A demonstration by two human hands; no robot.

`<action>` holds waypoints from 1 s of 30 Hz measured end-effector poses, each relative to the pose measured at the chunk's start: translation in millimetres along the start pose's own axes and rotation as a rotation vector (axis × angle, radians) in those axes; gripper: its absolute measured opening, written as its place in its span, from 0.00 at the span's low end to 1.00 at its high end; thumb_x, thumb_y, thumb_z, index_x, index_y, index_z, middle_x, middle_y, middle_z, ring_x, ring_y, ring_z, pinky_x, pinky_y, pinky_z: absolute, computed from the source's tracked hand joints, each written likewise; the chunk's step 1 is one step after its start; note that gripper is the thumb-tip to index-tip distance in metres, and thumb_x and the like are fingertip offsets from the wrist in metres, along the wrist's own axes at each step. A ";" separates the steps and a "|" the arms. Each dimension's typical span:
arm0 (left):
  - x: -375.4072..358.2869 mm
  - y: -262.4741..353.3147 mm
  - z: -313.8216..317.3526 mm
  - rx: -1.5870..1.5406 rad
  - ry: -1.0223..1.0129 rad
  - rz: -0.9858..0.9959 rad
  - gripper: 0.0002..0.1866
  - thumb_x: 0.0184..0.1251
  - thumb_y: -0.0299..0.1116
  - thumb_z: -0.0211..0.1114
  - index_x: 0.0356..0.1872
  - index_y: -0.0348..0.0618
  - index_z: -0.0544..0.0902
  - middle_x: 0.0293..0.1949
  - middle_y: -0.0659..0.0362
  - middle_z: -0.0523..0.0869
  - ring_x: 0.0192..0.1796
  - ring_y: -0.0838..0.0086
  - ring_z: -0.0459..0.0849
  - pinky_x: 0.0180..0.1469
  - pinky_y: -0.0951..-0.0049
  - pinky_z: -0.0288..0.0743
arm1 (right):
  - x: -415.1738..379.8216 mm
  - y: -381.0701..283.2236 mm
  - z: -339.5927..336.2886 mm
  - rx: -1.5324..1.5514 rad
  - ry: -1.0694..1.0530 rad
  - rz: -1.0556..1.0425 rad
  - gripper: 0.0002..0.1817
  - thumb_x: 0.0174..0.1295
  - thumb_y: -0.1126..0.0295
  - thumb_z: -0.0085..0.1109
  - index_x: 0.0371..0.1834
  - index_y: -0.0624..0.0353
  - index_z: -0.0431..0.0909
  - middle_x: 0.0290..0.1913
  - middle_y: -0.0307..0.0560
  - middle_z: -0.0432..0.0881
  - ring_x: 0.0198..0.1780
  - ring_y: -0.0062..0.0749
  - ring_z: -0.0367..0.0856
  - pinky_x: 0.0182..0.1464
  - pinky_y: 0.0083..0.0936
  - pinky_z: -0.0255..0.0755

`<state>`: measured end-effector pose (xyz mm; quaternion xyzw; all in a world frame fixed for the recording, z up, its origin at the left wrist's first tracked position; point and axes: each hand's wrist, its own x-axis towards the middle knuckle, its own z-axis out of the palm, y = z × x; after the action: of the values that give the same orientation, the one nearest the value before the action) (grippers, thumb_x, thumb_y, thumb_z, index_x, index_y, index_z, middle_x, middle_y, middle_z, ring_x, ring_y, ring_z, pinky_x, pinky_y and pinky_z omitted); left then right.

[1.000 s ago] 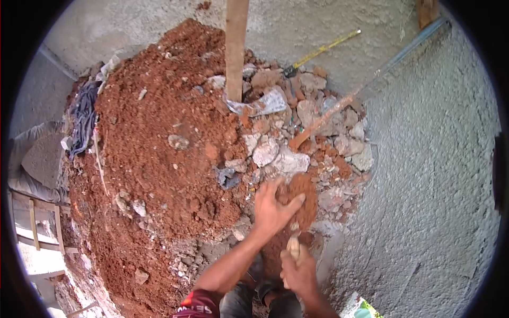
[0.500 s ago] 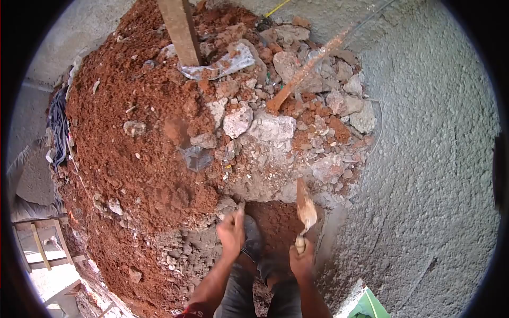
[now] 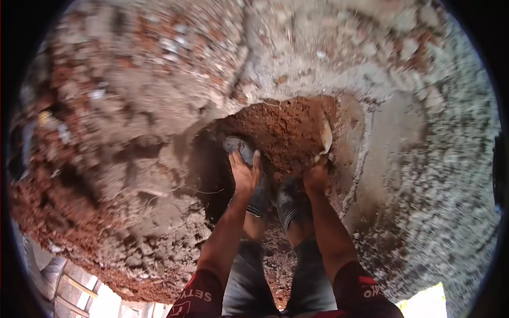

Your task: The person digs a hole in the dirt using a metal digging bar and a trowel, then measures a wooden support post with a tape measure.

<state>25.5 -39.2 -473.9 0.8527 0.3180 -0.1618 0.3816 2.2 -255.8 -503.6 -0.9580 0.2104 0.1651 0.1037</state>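
My left hand [image 3: 246, 175] reaches down into the hole, over my left shoe [image 3: 258, 197]. Its thumb and fingers are apart, at a grey rounded surface [image 3: 233, 143] that may be the shoe's toe or a stone. My right hand [image 3: 316, 176] is closed around the handle of a trowel [image 3: 326, 136]. The blade points up and away, close to the right wall of the hole. Reddish soil [image 3: 281, 130] lies between the two hands. My right shoe [image 3: 291, 199] stands in the same soil.
A pale broken ledge [image 3: 297, 85] borders the hole's far side. Crumbly earth [image 3: 159, 222] slopes on the left. To the right are a smooth grey strip [image 3: 389, 153] and a rough plastered wall [image 3: 450, 201]. The upper area is blurred by motion.
The view has dropped closer to the hole and tipped downward. Both hands have gone lower into it. The left fingers, earlier curled, have spread; the trowel remains in the right hand.
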 end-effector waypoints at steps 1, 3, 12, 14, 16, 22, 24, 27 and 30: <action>22.0 -9.0 15.8 0.026 0.035 0.051 0.39 0.62 0.47 0.65 0.63 0.26 0.62 0.57 0.32 0.68 0.60 0.41 0.67 0.65 0.55 0.61 | 6.5 10.3 21.2 -0.047 -0.085 -0.037 0.21 0.63 0.58 0.52 0.50 0.66 0.70 0.35 0.64 0.81 0.36 0.58 0.82 0.37 0.47 0.76; 57.8 -31.4 46.5 -0.073 0.115 0.149 0.44 0.61 0.47 0.67 0.67 0.26 0.55 0.63 0.33 0.61 0.66 0.42 0.61 0.69 0.54 0.57 | 16.5 24.4 54.7 -0.095 -0.202 -0.050 0.19 0.62 0.62 0.53 0.48 0.66 0.71 0.35 0.62 0.81 0.36 0.58 0.82 0.36 0.46 0.76; 111.8 -46.0 126.7 -0.250 0.094 -0.268 0.69 0.42 0.66 0.73 0.74 0.46 0.34 0.71 0.35 0.26 0.75 0.40 0.35 0.72 0.46 0.50 | 8.8 41.6 129.5 0.307 -0.549 -0.051 0.14 0.55 0.72 0.57 0.45 0.63 0.72 0.31 0.57 0.80 0.30 0.43 0.80 0.31 0.36 0.73; 111.4 -50.9 139.1 -0.104 0.022 -0.242 0.69 0.39 0.68 0.73 0.75 0.47 0.38 0.72 0.36 0.26 0.75 0.41 0.34 0.72 0.46 0.46 | 0.3 38.6 121.1 0.326 -0.611 -0.161 0.10 0.55 0.74 0.56 0.39 0.62 0.71 0.30 0.50 0.77 0.27 0.36 0.74 0.29 0.35 0.71; 109.5 -53.0 146.7 -0.034 0.003 -0.227 0.68 0.37 0.70 0.73 0.75 0.47 0.44 0.73 0.36 0.30 0.75 0.43 0.33 0.73 0.43 0.41 | -6.0 40.1 141.0 0.622 -0.808 -0.012 0.09 0.56 0.76 0.55 0.38 0.61 0.68 0.26 0.43 0.70 0.23 0.25 0.69 0.20 0.29 0.64; 94.1 -69.7 165.2 0.046 0.011 -0.093 0.62 0.41 0.68 0.71 0.73 0.44 0.52 0.71 0.34 0.44 0.74 0.44 0.41 0.71 0.40 0.39 | -0.8 11.8 116.4 0.565 -1.031 0.112 0.20 0.52 0.70 0.65 0.44 0.67 0.69 0.35 0.59 0.81 0.35 0.44 0.83 0.38 0.34 0.75; 84.8 -72.8 171.3 0.068 0.060 -0.070 0.56 0.42 0.63 0.74 0.70 0.44 0.58 0.70 0.34 0.50 0.72 0.44 0.49 0.71 0.44 0.44 | -3.3 7.9 111.5 0.709 -1.043 0.158 0.13 0.56 0.75 0.59 0.41 0.63 0.66 0.26 0.44 0.71 0.23 0.27 0.71 0.23 0.26 0.65; 72.7 -71.2 173.9 0.018 0.132 -0.006 0.44 0.43 0.48 0.78 0.61 0.38 0.70 0.65 0.40 0.62 0.69 0.54 0.61 0.70 0.62 0.58 | 0.8 -7.3 88.3 0.693 -1.060 0.166 0.18 0.55 0.73 0.60 0.47 0.65 0.67 0.29 0.49 0.74 0.26 0.28 0.74 0.26 0.27 0.68; 62.5 -55.1 151.2 -0.365 0.061 0.039 0.34 0.44 0.43 0.78 0.54 0.43 0.75 0.59 0.44 0.71 0.62 0.55 0.69 0.67 0.61 0.62 | -3.7 -11.1 66.5 0.512 -1.032 0.075 0.29 0.51 0.68 0.65 0.55 0.70 0.68 0.36 0.61 0.81 0.35 0.37 0.81 0.39 0.32 0.77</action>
<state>30.3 -99.0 -635.7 0.7798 0.3371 -0.0682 0.5231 -14.3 -226.7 -562.3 -0.6898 0.1997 0.5583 0.4154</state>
